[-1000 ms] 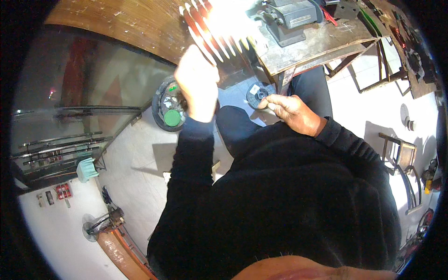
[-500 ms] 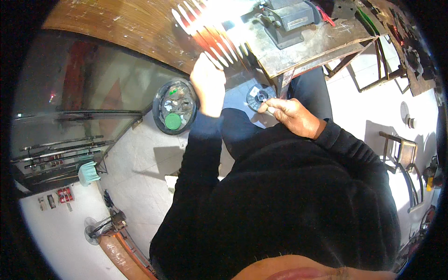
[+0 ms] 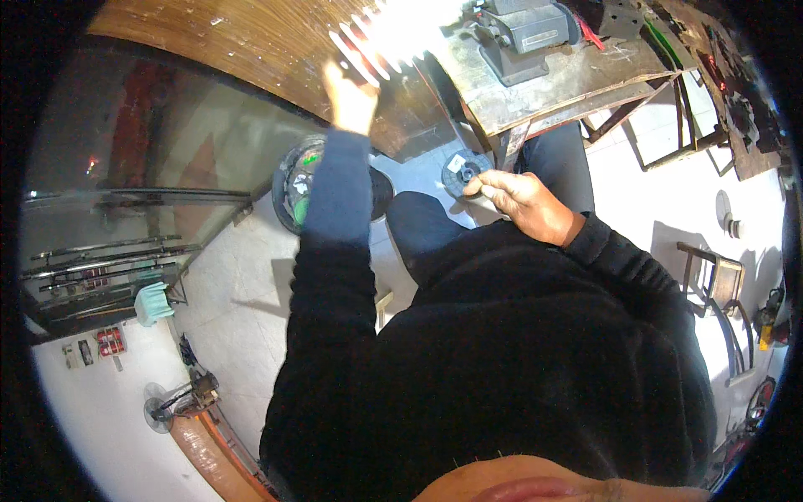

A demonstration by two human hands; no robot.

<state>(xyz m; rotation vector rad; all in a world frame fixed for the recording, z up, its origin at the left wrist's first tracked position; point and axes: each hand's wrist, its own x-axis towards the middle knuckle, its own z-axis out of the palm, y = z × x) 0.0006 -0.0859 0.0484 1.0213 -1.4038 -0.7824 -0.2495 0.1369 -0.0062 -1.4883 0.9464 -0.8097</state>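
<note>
My left hand reaches to the wooden tabletop, at the near left corner of an orange-red object with long white strips. Motion and glare smear its fingers, so their grip is unclear. Bright light washes out much of the striped object. In front of my body my right hand is closed, thumb and forefinger pinched together. What they pinch, if anything, is too small to make out. Just beyond these fingertips shows a round grey disc with a hub in its middle; whether the fingers touch it cannot be told.
A dark round bin with scraps stands left of my legs, partly behind my left sleeve. A grey machine sits on the worn bench at the far right. A wooden stool stands right, a fan lower left.
My left hand has moved away from me and a little left, and the striped object has shifted farther off with it. My left forearm now covers part of the bin. My right hand stays almost still.
</note>
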